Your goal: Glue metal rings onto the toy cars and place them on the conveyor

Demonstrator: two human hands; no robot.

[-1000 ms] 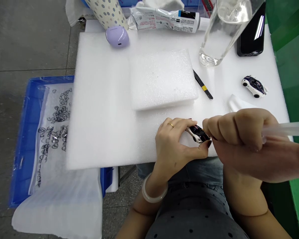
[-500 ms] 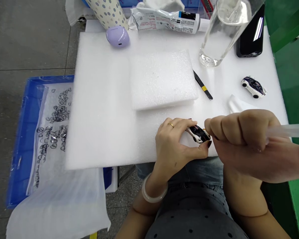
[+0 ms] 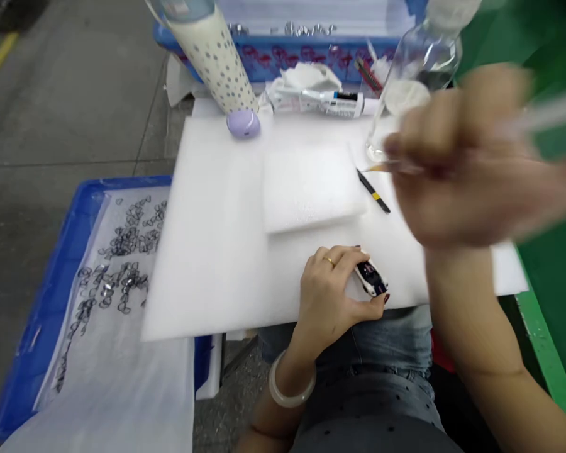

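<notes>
My left hand [image 3: 332, 286] pinches a small white and dark toy car [image 3: 371, 277] against the white foam sheet [image 3: 217, 251] near its front edge. A ring is on one finger and a pale bangle on the wrist. My right hand [image 3: 457, 163] is raised above the sheet and smeared by motion; its fingers are curled round a thin stick-like tool [image 3: 387, 167] with a pale handle, whose tip points left, close to a clear bottle [image 3: 405, 82].
A smaller foam block [image 3: 311, 185] lies mid-sheet, black tweezers [image 3: 373, 192] beside it. At the back stand a dotted cup [image 3: 212, 47], a lilac case [image 3: 243, 123], a tube [image 3: 321, 99]. A blue tray [image 3: 66, 277] of small dark parts sits left; green edge right.
My right hand has lifted off the toy car and swung up and back toward the bottle. The view has tilted up, showing more of the back. My left hand keeps hold of the car.
</notes>
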